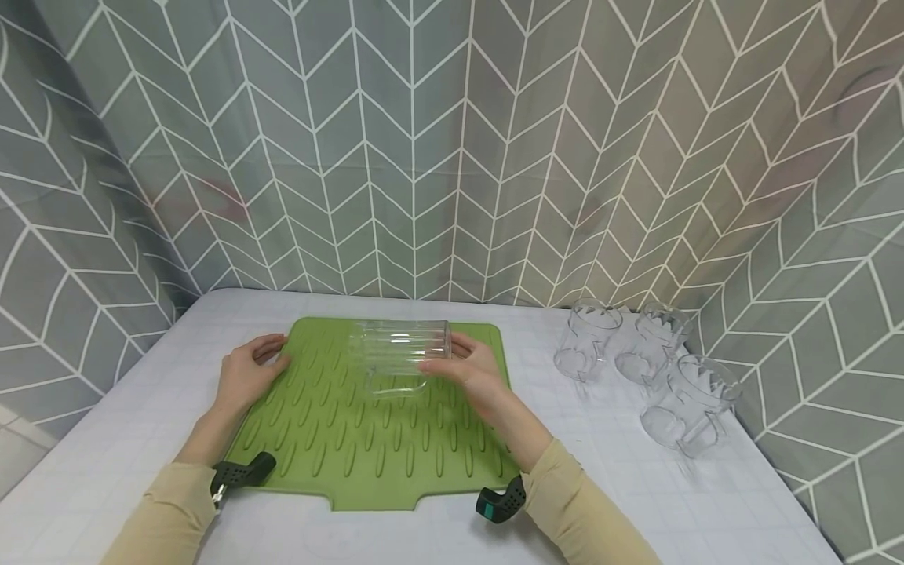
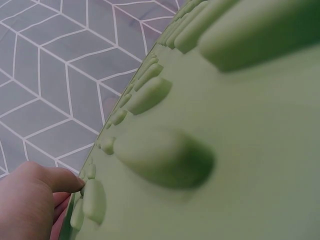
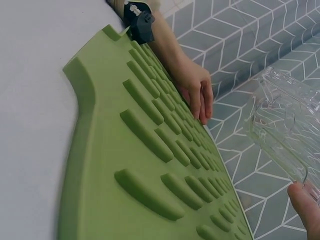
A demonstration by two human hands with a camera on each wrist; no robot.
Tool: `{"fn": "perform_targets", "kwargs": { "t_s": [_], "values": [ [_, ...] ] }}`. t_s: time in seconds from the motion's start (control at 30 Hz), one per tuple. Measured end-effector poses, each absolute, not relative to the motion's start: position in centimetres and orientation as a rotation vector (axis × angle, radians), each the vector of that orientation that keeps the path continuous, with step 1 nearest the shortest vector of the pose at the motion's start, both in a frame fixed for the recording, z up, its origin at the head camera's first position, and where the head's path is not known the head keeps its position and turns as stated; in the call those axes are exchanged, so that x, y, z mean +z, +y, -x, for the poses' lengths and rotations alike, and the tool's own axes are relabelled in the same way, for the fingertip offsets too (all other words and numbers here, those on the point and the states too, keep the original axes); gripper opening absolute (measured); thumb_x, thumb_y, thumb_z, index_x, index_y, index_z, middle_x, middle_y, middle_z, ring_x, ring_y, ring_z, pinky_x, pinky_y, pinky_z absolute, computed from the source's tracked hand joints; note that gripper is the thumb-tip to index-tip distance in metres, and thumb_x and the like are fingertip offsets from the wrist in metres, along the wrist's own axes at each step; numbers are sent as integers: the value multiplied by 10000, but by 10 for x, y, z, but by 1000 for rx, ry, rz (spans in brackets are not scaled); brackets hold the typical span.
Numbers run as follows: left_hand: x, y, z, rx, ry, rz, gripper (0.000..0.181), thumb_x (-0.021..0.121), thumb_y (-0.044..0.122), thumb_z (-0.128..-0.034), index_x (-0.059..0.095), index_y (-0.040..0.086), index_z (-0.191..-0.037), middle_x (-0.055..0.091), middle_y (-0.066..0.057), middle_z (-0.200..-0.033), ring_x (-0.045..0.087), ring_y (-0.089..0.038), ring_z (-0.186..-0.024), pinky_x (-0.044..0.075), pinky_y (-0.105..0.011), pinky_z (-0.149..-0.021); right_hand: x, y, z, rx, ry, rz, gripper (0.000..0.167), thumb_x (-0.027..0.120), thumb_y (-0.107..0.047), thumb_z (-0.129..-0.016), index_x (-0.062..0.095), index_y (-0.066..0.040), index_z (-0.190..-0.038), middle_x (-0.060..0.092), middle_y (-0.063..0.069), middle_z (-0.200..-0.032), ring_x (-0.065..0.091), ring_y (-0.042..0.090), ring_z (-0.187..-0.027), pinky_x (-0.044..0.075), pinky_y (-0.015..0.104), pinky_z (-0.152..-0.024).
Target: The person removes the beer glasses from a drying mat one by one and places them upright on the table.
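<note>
A clear glass mug point(image 1: 399, 343) lies sideways in the air over the green drying mat point(image 1: 381, 479), its handle towards me. My right hand point(image 1: 475, 373) grips it round its right end, thumb on the near side. The right wrist view shows the mug point(image 3: 285, 130) at the right with my thumb tip against it. At the mat's left edge my left hand point(image 1: 250, 373) pinches the rim. In the left wrist view, the thumb of that hand point(image 2: 30, 200) lies on the mat's ridged top, and its other fingers are partly hidden behind the edge.
On the right of the white-covered table point(image 1: 579, 455) stand three more clear glass mugs: one at the back point(image 1: 585, 339), one beside it point(image 1: 651, 345) and one nearer point(image 1: 688, 404). A grey curtain point(image 1: 438, 157) with white chevron lines closes off the back and sides.
</note>
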State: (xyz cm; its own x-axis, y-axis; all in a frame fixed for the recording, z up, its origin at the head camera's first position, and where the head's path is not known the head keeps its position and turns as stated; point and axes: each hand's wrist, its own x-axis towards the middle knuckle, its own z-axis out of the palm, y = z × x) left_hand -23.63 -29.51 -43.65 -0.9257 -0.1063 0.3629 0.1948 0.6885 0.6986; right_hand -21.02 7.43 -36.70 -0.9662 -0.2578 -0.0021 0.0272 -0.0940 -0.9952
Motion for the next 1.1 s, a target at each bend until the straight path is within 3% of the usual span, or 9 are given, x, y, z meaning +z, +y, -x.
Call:
{"fn": "perform_targets", "kwargs": {
  "t_s": [0.17, 0.37, 0.57, 0.83, 1.1],
  "values": [
    [-438, -296, 237, -1099, -2531, 60, 453, 674, 109, -934, 570, -79, -1333, 646, -275, -1260, 639, -445, -1140, 501, -486, -993, -366, 79, 209, -2190, 1973, 251, 767, 805, -62, -771, 446, 39, -1441, 606, 228, -1335, 549, 421, -1270, 406, 447, -1156],
    [-440, -297, 237, -1081, -2530, 63, 445, 676, 108, -931, 579, -70, -1328, 655, -261, -1257, 645, -426, -1141, 537, -359, -960, -365, 84, 206, -2190, 1984, 241, 732, 807, -64, -771, 477, 10, -1419, 614, 200, -1326, 608, 314, -1207, 392, 455, -1163],
    [-441, -297, 237, -1092, -2527, 62, 445, 670, 106, -936, 573, -77, -1330, 649, -273, -1258, 637, -445, -1144, 516, -456, -977, -364, 91, 204, -2165, 2040, 251, 725, 812, -92, -777, 489, -3, -1420, 620, 184, -1332, 600, 315, -1225, 401, 469, -1151],
    [-441, -296, 238, -1072, -2539, 52, 448, 666, 113, -935, 574, -67, -1334, 656, -263, -1255, 648, -425, -1136, 514, -436, -969, -363, 101, 202, -2141, 2087, 189, 759, 841, -124, -754, 499, -41, -1426, 603, 133, -1370, 598, 236, -1223, 401, 449, -1157],
    [-440, -296, 238, -1074, -2542, 45, 452, 659, 129, -939, 572, -73, -1334, 650, -274, -1255, 644, -435, -1132, 515, -450, -971, -362, 109, 198, -2152, 2084, 190, 775, 832, -103, -761, 473, -41, -1445, 573, 139, -1407, 565, 266, -1273, 384, 454, -1173]
  ]
}}
